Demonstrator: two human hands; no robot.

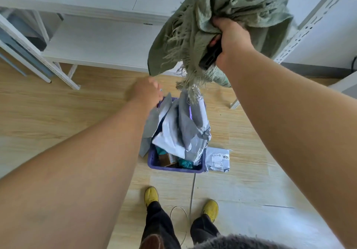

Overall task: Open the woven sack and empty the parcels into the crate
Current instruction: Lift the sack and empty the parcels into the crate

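Right hand [229, 36] is up high, grip clamped on a bunched fold of the green woven sack [222, 17], with a dark flat object [209, 57] pinched in the same hand under the fabric. Sack hangs crumpled, frayed open edge pointing down toward the crate [154, 162]. Left hand [146, 90] sits at the sack's lower left hem, just above the crate's far corner; fingers face away, can't tell if the grip is closed on the cloth or just touching it. Purple crate is on the wood floor [58, 104] directly below, heaped with grey and white parcels [181, 131] that stick up past the rim; brown and teal packets lower down near the front wall. One grey parcel overhangs the left wall. One white labelled parcel [218, 160] lies on the floor touching the crate's right side. White shelving unit [96, 42] behind the crate, perforated metal upright [309, 25] at right. Thin cable [190, 200] runs along the floor between the person's yellow shoes [151, 194].
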